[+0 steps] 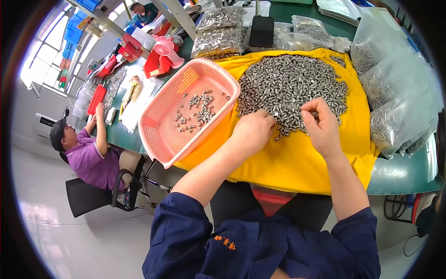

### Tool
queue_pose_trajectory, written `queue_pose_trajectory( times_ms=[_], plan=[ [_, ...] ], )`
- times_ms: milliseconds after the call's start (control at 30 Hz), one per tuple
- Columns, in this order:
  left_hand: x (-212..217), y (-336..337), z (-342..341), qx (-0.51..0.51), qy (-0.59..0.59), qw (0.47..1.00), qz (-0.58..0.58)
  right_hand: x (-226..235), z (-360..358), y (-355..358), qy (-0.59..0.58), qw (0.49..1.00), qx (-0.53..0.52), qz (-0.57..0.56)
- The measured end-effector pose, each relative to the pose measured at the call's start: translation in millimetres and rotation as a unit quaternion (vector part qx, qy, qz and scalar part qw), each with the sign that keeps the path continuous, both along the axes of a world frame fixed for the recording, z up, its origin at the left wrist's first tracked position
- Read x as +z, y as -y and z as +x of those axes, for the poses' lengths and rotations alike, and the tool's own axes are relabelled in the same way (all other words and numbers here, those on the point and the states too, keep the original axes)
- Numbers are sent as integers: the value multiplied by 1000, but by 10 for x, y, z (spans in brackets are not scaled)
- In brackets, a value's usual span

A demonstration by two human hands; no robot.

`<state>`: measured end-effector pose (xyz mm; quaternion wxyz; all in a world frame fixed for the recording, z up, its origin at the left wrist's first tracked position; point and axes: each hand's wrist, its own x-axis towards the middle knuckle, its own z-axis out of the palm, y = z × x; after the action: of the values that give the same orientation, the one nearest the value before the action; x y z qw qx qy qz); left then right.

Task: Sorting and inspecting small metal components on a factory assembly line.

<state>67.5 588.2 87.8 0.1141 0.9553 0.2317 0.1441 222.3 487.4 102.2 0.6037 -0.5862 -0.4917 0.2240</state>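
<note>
A broad heap of small metal cylindrical parts (292,83) is spread over a yellow cloth (288,167). At the heap's near left edge rests my left hand (253,131), its fingers curled together. What those fingers hold, if anything, is hidden behind the hand. My right hand (324,128) is over the near right part of the heap, thumb and forefinger brought together in a pinch. Anything between these fingertips is too small to make out. Left of my left forearm, a pink perforated plastic basket (153,123) holds a scattering of the same metal parts.
Bags of metal parts (388,93) line the right side, with more bags (218,32) at the back. A black phone (261,31) leans among them. A pink fan (167,49) and red bin (155,65) stand beyond the basket. A co-worker in purple (86,153) sits left.
</note>
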Motion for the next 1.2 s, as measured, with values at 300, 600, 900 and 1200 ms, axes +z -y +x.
queue_pose_trajectory(
  times_ms=[300, 600, 900, 1200],
  plan=[
    [141, -76, 188, -12, 291, 726, -623, 30, 38, -41, -38, 999, 30, -16],
    [-41, -37, 268, -55, 348, 593, -724, 74, 39, 1, -58, 995, 78, -29],
    [-73, -38, 252, -50, 342, 646, -680, 100, 22, 10, 46, 997, 54, -32],
    [-73, -37, 233, -45, 335, 662, -669, 79, -12, -4, 83, 995, 48, -41]
  ],
)
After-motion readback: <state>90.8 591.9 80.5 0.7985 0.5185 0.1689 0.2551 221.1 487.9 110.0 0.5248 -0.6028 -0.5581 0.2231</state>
